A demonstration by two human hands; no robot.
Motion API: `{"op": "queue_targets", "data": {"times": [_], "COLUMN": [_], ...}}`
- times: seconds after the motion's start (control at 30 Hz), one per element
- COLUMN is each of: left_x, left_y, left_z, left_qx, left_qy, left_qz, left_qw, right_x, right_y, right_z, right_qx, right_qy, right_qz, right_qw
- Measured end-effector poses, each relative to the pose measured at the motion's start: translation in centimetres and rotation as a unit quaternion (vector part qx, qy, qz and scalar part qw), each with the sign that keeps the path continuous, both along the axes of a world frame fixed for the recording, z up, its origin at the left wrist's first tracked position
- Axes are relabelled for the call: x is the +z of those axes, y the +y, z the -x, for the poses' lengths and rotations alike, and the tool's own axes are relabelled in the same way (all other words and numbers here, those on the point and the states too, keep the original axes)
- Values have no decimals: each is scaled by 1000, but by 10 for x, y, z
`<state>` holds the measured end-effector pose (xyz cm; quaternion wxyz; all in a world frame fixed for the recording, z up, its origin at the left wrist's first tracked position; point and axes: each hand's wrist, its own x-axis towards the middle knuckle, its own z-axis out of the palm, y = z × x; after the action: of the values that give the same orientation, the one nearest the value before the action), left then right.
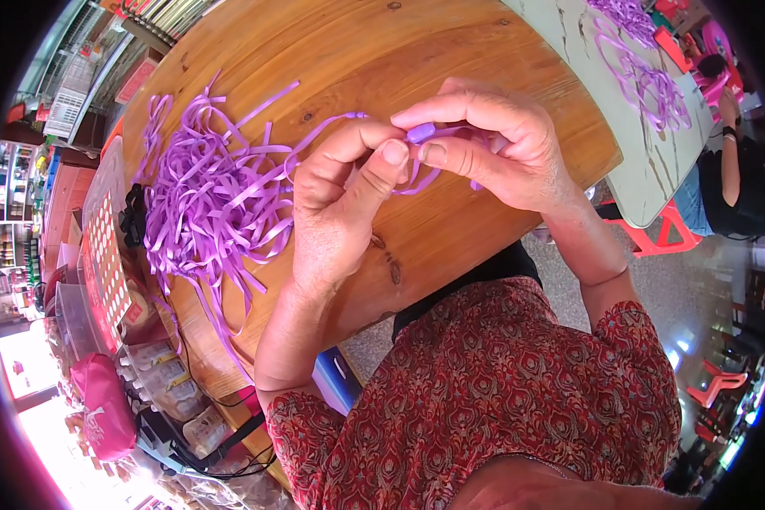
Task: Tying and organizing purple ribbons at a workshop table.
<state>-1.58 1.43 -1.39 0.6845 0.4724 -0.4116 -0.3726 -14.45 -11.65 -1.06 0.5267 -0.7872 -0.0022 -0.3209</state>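
Above the wooden table, both of my hands are raised close together, fingertips almost meeting. My right hand (518, 149) pinches a small purple plastic clasp (421, 133) between thumb and forefinger. A thin purple ribbon (321, 134) loops around the fingers. My left hand (327, 208) is closed in a pinch on that ribbon beside the clasp; its thumb and forefinger partly cover the gripped part. To the left, a large tangled heap of purple ribbons (217, 195) lies on the table, some strands trailing over its near edge.
The wooden table (450, 51) has a curved far side. A pale marbled table (561, 25) adjoins at right, bearing more purple ribbons (654, 89). Another person (739, 178) sits there on a red stool (659, 234). Boxes and a pink bag (104, 406) crowd the left side.
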Motion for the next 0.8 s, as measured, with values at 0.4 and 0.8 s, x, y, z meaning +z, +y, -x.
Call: {"op": "queue_targets", "data": {"times": [0.4,0.8], "left_x": [-3,-1], "left_y": [-4,-1], "left_z": [-1,3], "left_qx": [30,23], "left_qy": [-119,-62], "left_qz": [22,10], "left_qw": [992,998], "right_x": [1,3], "right_y": [-2,-1], "right_z": [0,-1], "right_qx": [-36,-55], "right_qy": [-17,-47], "right_qz": [110,177], "right_qw": [993,982]}}
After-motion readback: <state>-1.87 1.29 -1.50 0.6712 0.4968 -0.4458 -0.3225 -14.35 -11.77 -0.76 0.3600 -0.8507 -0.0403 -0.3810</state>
